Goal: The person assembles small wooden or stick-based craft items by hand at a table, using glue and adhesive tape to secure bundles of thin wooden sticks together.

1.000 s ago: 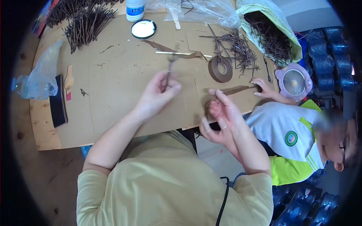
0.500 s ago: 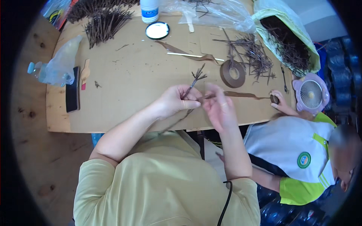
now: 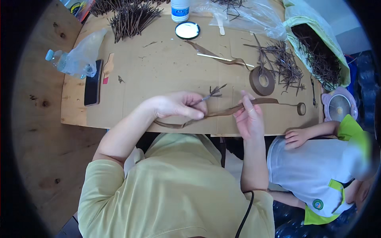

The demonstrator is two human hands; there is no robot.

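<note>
My left hand [image 3: 186,105] is closed around a dark twig [image 3: 214,92], whose branched tip sticks out past the fingers to the right. A brown tape strip [image 3: 222,112] runs from the left thumb across to my right hand [image 3: 250,119], which pinches it between thumb and fingers. Beyond the right hand the strip goes on to a small tape roll [image 3: 301,109] standing near the table's right edge. Below my left wrist hangs a brown length [image 3: 170,125]; whether it is tape or wrapped stem I cannot tell.
A large brown tape roll [image 3: 262,81] lies beside a heap of twigs [image 3: 291,65]. Farther back are a dish of white paste [image 3: 187,30], a white bottle [image 3: 180,11] and a twig bundle [image 3: 131,22]. A phone [image 3: 93,85] and plastic bottle [image 3: 65,62] lie left. Another person's hand [image 3: 295,138] is at right.
My right hand has moved away from the left, stretching the tape between them. The other person's hand has let go of the small roll and drawn back. The whole view has shifted slightly.
</note>
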